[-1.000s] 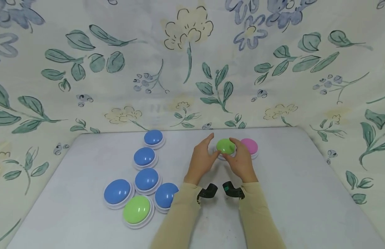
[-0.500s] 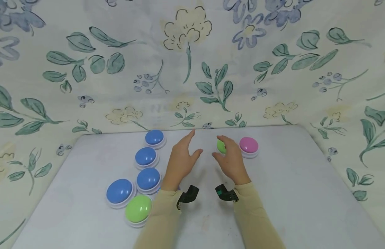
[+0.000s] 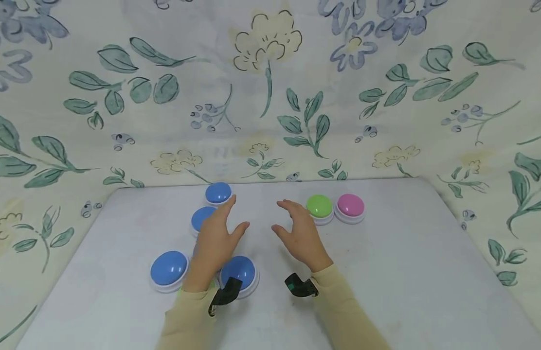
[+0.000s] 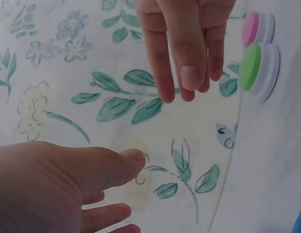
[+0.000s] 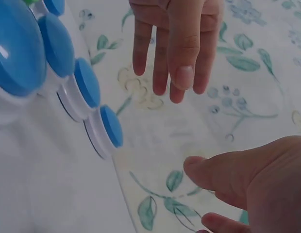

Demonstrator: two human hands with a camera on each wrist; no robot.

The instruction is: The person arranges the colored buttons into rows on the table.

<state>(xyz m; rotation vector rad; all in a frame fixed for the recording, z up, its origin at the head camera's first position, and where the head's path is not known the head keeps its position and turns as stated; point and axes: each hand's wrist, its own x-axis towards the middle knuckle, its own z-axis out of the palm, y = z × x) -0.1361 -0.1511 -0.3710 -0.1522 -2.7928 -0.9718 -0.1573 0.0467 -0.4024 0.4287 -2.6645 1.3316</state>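
My left hand (image 3: 215, 243) hovers over the group of blue domed push buttons on the left, its fingers and thumb spread and nothing between them. It covers most of one blue button and, with the wrist, most of a green one. A blue button (image 3: 239, 272) sits just right of that wrist. My right hand (image 3: 302, 238), also empty with thumb and fingers apart, is near the table's middle. Close to its right stand a green button (image 3: 319, 206) and a pink button (image 3: 351, 205), side by side on white bases. Both hands (image 4: 58, 179) face each other in the wrist views.
More blue buttons stand at the far edge (image 3: 218, 193), below it (image 3: 201, 218) and at left (image 3: 169, 269). The white table (image 3: 410, 272) meets a floral cloth (image 3: 270, 141) at the back. Dark wrist cameras (image 3: 301, 286) sit on both sleeves.
Both hands have left the green button beside the pink one and moved left, the left hand farther, now over the blue buttons. The green button stays in place.
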